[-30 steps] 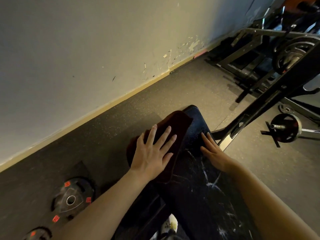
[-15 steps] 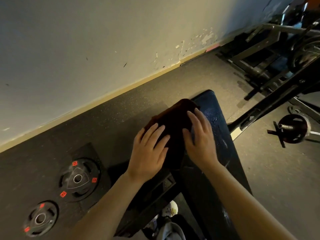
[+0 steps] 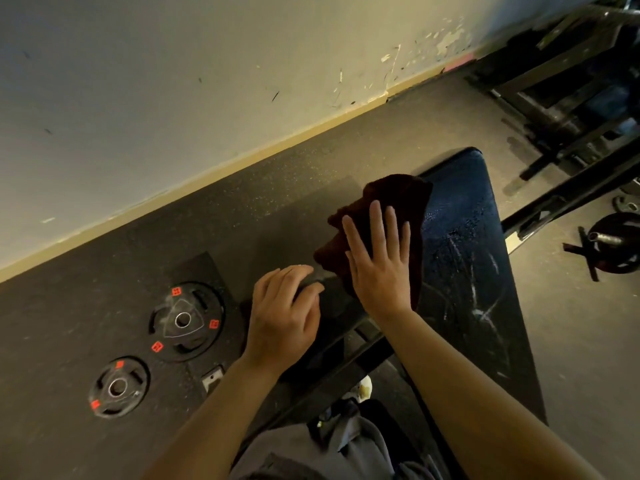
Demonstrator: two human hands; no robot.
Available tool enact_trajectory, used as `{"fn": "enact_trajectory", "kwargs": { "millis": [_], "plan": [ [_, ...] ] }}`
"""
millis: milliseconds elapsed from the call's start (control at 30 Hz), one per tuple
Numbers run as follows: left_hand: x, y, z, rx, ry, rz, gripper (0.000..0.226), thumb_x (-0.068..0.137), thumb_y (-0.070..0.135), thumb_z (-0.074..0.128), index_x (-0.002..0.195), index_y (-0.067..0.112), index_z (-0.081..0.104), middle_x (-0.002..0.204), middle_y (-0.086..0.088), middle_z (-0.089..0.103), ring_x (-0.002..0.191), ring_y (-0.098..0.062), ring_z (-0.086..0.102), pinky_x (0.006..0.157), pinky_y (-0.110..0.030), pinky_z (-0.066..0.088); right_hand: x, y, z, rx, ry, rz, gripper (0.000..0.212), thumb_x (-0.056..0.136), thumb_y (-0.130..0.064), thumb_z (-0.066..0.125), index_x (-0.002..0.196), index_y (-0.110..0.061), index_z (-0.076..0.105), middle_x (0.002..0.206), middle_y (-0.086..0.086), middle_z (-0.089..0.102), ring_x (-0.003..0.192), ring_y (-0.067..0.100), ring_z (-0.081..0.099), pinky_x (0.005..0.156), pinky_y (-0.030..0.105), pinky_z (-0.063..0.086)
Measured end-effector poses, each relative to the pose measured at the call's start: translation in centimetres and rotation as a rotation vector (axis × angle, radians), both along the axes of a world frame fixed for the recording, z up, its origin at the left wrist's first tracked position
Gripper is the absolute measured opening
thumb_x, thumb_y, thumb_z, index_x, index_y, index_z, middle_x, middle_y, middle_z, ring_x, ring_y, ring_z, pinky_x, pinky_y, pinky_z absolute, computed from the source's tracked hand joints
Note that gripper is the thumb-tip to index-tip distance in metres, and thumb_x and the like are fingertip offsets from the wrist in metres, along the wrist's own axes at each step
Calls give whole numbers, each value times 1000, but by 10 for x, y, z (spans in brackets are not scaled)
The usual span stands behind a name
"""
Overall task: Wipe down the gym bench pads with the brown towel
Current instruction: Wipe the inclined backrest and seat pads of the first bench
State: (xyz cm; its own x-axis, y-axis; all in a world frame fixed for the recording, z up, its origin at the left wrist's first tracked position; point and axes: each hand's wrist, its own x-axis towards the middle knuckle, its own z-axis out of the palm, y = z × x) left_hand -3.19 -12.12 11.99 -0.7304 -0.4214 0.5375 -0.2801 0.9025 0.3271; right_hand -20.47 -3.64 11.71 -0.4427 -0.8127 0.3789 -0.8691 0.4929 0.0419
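While I watched from the head camera, the brown towel [image 3: 388, 216] lay bunched over the left edge of the bench pad [image 3: 464, 258], under the right hand [image 3: 379, 268]. That hand pressed flat on it, fingers straight and spread, the cloth reaching past the fingertips toward the pad's far end. The left hand [image 3: 282, 317] sat just beside the towel's near-left corner, fingers curled at the pad's edge; I could not tell whether it gripped anything. Two weight plates [image 3: 187, 320] lay on the floor.

towel [image 3: 398, 199] on bench pad [image 3: 464, 258], right hand [image 3: 379, 268] on towel, weight plates [image 3: 187, 320] on floor [image 3: 104, 271] left
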Motion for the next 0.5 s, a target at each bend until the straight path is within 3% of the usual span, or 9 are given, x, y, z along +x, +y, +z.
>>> {"fn": "enact_trajectory", "kwargs": {
  "millis": [100, 167, 233, 333, 400, 500],
  "plan": [
    [1, -2, -5, 45, -61, -14, 31, 87, 12, 64, 118, 8, 67, 123, -14, 61, 110, -24, 56, 96, -36, 41, 10, 45, -22, 81, 3, 59, 95, 82, -9, 70, 156, -23, 14, 165, 9, -12, 151, 33, -12, 121, 55, -6],
    [7, 0, -10, 86, -84, -2, 35, 89, 16, 59, 123, 9, 64, 125, -13, 60, 110, -24, 56, 94, -38, 43, 18, 74, -35, 106, -23, 59, 98, 78, -8, 74, 155, -25, 15, 164, 5, -16, 151, 31, -13, 120, 57, -1],
    [10, 2, -15, 108, -108, 9, 36, 90, 19, 55, 124, 11, 63, 126, -12, 59, 111, -25, 57, 92, -40, 45, 20, 83, -36, 93, -70, 64, 92, 84, -17, 72, 156, -26, 15, 165, 4, -15, 151, 31, -12, 118, 62, 8],
    [11, 8, -22, 127, -129, 5, 37, 89, 20, 51, 122, 11, 63, 125, -11, 59, 113, -24, 55, 92, -42, 47, 18, 65, -22, 57, -134, 60, 70, 96, -44, 48, 156, -26, 16, 165, 9, -2, 151, 33, -9, 116, 62, 7],
    [9, 12, -21, 130, -131, -5, 36, 90, 20, 50, 121, 11, 65, 124, -11, 60, 113, -23, 55, 93, -41, 47, 13, 42, -11, 13, -124, 59, 63, 98, -44, 42, 155, -25, 21, 162, 12, 9, 150, 36, 1, 115, 62, 8],
    [5, 14, -22, 120, -129, -34, 33, 90, 18, 51, 118, 11, 67, 122, -11, 63, 112, -24, 57, 93, -42, 47, -6, 6, 5, -12, -32, 111, 61, 99, -35, 47, 154, -23, 24, 162, 9, 15, 148, 37, 10, 117, 58, 9]
  ]
}}
